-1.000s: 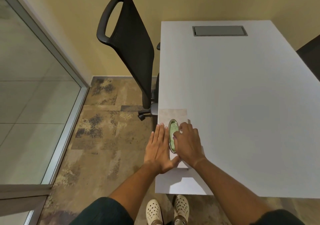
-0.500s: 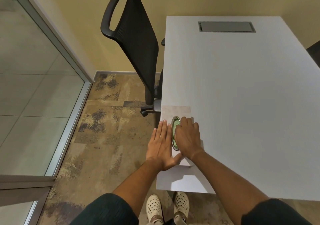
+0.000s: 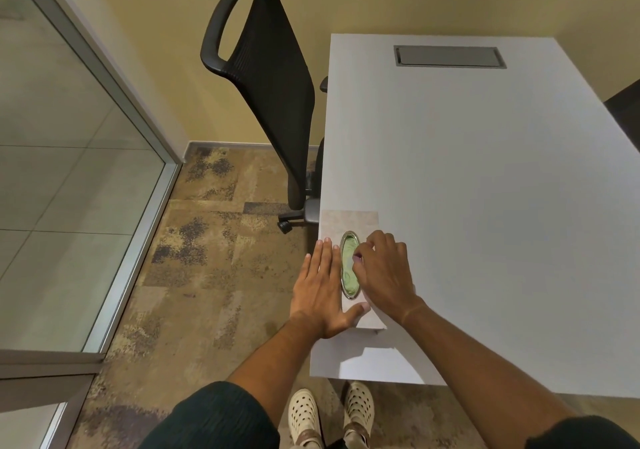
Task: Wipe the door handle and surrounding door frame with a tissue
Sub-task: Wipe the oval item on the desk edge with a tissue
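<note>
At the near corner of the white table (image 3: 485,206), we lay our left hand (image 3: 320,289) flat with straight fingers on the tissue box (image 3: 348,221) to steady it, while our right hand (image 3: 384,272) pinches a green tissue (image 3: 348,258) in its oval opening. Beyond stand a black office chair (image 3: 273,78) and, at left, the glass door's frame (image 3: 138,109); no handle shows.

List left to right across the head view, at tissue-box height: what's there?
glass door panel → metal door frame → patterned carpet → left hand, flat on the tissue box → oval green tissue opening → right hand, fingers curled at the opening → white table.
</note>
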